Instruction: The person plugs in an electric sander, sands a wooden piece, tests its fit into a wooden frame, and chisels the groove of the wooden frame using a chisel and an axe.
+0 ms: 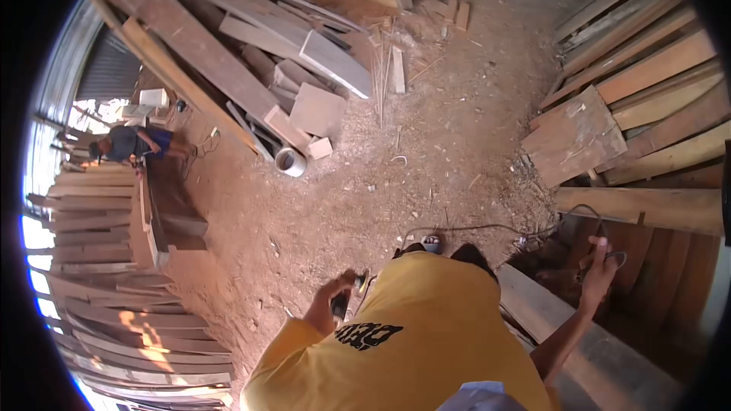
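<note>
My left hand (329, 294) is closed around a dark tool with a yellow part (340, 303), at the left side of my yellow shirt (434, 320). The tool's exact kind is unclear. Out to the right, my right hand (600, 274) grips a dark cable (487, 227) with its fingers bent. The cable forms loops at that hand and runs left across the ground toward my feet. A long grey board (548, 308) lies below my right arm.
Planks (205, 46) are heaped at upper left beside a round tube (290, 161). Boards (662, 68) stack at right, with a square panel (575, 137) against them. Another person (126, 143) bends over a wooden piece (171, 221) at far left. Shavings cover the dirt floor (457, 144).
</note>
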Tool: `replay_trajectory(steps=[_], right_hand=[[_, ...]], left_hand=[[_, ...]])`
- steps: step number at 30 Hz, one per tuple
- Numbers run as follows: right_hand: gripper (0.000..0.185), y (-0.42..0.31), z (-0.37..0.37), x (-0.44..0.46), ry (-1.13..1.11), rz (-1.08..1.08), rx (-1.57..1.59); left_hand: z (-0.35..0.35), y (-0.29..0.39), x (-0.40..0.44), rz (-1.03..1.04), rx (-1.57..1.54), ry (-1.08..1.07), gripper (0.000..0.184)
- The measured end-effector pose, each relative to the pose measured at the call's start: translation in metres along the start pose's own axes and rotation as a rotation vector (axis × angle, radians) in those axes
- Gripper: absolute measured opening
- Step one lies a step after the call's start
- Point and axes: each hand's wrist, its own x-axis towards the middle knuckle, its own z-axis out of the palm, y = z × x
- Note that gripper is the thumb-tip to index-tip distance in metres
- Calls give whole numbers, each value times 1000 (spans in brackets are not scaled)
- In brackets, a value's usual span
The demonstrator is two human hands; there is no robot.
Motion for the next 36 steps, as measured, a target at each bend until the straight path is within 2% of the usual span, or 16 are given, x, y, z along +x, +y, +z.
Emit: replay_trajectory(steps=[4, 7, 8, 11, 12, 15, 17, 20, 23, 28, 29, 32, 33, 34, 35, 36], right_hand=[[44, 18, 52, 89, -37, 181, -67], [46, 24, 93, 179, 48, -39, -24], [44, 22, 102, 215, 24, -78, -109], [43, -3, 150, 327, 2, 38, -294], [41, 0, 167, 374, -43, -128, -280], [38, -53, 234, 487, -65, -427, -473], [38, -108, 273, 546, -106, -483, -488], [36, -172, 318, 629, -308, -447, -355], [36, -204, 361, 718, -478, -448, -237], [43, -201, 422, 862, -553, -530, -420], [46, -195, 436, 888, -542, -436, -466], [50, -173, 473, 967, -512, -307, -515], [52, -167, 484, 988, -482, -240, -495], [52, -163, 495, 1011, -517, -294, -469], [52, -170, 507, 1030, -536, -274, -476], [50, -186, 520, 1051, -549, -200, -429]], left_hand=[[-69, 208, 98, 92, -133, -103, 38], [-93, 358, 160, 131, -172, -148, 30], [-97, 404, 178, 119, -138, -139, 28], [-90, 511, 220, 157, -309, -112, 29], [-83, 541, 230, 153, -375, -112, 29], [-58, 608, 254, 94, -504, -29, 21], [-49, 640, 277, 56, -517, -11, 22], [-35, 676, 329, 40, -363, -26, 23], [-17, 714, 387, 30, -214, -18, 26], [-17, 789, 480, -13, -11, -23, 31], [-27, 813, 502, 3, 28, -22, 32], [-59, 900, 593, 252, 187, -3, 36], [-82, 940, 613, 370, 149, -106, 43], [-102, 1013, 611, 267, 391, -68, 45], [-116, 1044, 625, 623, 494, 164, 47], [-134, 1083, 641, 266, 339, 84, 51]])
